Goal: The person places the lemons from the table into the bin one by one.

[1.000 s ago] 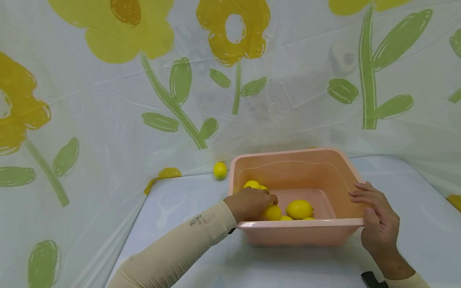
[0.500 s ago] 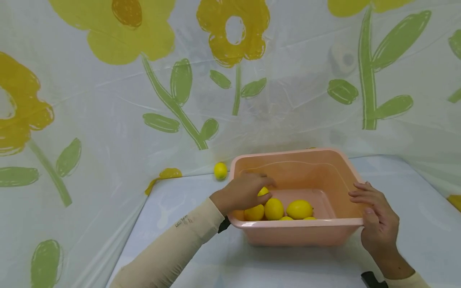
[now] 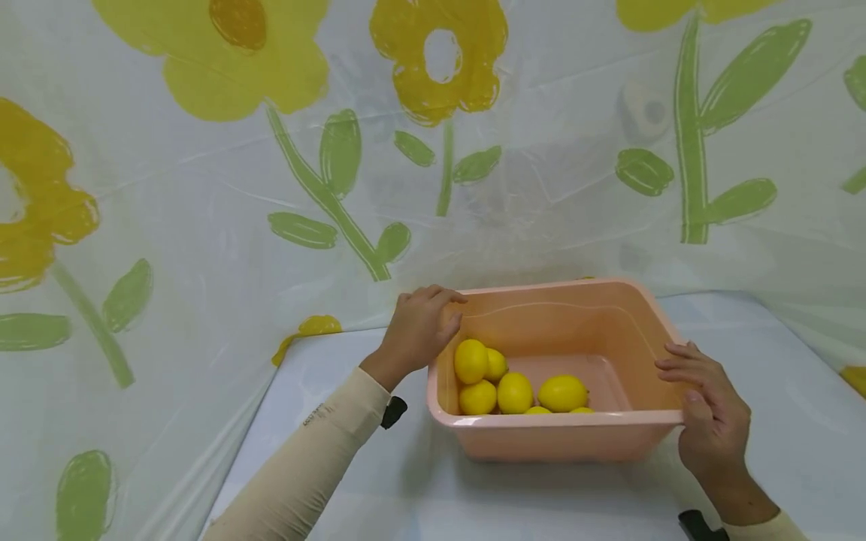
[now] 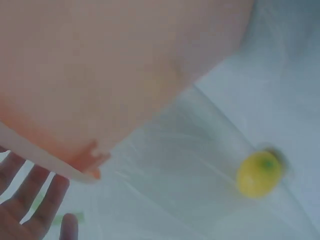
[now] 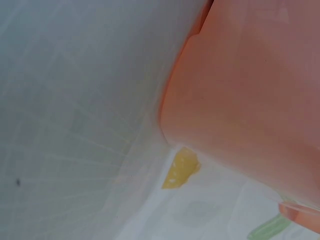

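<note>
A pink plastic basin (image 3: 556, 439) stands on the table with several yellow lemons (image 3: 516, 393) inside, mostly toward its left end. My left hand (image 3: 421, 327) is at the basin's back left corner. Its fingers (image 4: 46, 197) look straight and spread beside the rim in the left wrist view; whether they touch it I cannot tell. One lemon (image 4: 258, 175) lies outside the basin, hidden by that hand in the head view. My right hand (image 3: 714, 421) grips the basin's right rim, thumb near the front corner. In the right wrist view only the basin's outer wall (image 5: 245, 105) shows, without the hand.
A pale cloth (image 3: 325, 451) covers the table under the basin. Behind it hangs a white sheet (image 3: 541, 180) printed with yellow flowers and green leaves, meeting the table's back edge close to the basin.
My left hand has left the lemons inside the basin and moved up and left to the back left corner, uncovering them and hiding the lemon outside. My right hand stays put.
</note>
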Motion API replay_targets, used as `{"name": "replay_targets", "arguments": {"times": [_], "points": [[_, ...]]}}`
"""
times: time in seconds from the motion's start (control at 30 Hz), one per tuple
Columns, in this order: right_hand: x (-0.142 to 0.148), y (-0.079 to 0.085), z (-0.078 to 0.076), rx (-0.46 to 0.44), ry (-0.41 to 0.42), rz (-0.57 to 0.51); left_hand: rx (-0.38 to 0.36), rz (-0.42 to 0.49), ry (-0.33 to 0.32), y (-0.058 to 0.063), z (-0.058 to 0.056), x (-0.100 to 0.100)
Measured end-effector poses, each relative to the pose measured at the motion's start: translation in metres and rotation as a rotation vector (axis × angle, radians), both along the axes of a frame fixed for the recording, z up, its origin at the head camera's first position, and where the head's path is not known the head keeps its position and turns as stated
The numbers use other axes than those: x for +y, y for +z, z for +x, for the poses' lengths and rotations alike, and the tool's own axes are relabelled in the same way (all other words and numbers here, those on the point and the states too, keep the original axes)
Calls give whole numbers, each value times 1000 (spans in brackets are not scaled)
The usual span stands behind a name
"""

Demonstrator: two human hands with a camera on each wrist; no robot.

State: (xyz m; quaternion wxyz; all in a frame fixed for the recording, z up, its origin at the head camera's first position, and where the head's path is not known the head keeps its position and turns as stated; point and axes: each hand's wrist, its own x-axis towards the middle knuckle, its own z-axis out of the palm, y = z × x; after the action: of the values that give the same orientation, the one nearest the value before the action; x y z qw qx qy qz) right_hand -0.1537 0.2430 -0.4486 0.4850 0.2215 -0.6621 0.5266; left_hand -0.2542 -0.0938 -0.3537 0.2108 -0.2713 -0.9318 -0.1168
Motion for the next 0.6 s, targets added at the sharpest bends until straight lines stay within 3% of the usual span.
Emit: {"name": "replay_targets", "arguments": {"times": [0.37, 0.6], "points": [[-1, 5, -1, 48, 16, -14, -45, 189, 232, -25, -29, -32], [-3, 3, 4, 44, 44, -25, -120, 185, 327, -51, -43, -48]]}}
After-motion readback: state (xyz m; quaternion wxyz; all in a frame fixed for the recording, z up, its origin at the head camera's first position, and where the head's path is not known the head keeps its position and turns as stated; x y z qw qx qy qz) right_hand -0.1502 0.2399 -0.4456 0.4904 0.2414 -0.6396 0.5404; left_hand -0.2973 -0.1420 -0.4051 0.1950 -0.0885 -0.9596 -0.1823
